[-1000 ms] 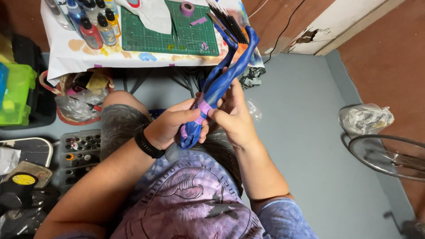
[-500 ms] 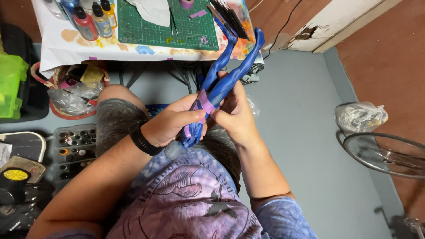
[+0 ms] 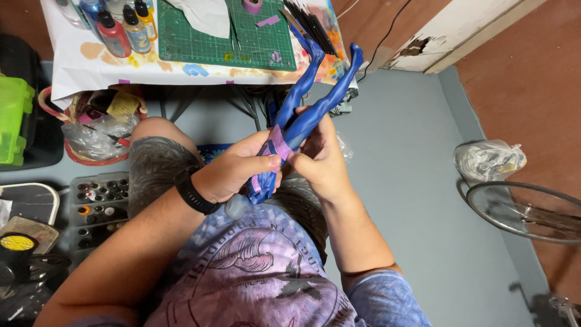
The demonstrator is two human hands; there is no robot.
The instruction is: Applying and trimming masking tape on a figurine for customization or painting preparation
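A blue painted figurine (image 3: 315, 103) with two long legs points away from me toward the table. Strips of purple masking tape (image 3: 279, 143) wrap its middle. My left hand (image 3: 233, 172), with a black watch on the wrist, grips the figurine's torso from the left. My right hand (image 3: 324, 160) holds it from the right, fingertips pressed at the tape. Both hands hover over my lap, above grey shorts.
A table with a green cutting mat (image 3: 230, 33), paint bottles (image 3: 121, 27), a tape roll (image 3: 253, 5) and brushes (image 3: 311, 24) stands ahead. A basket of bags (image 3: 97, 130), a tray of small bottles (image 3: 100, 206) and a green box (image 3: 13, 118) lie left. A fan (image 3: 526, 212) sits right.
The view has shifted down slightly, so less of the table shows. The hands keep their grip on the figurine, with the right fingers working at the tape.
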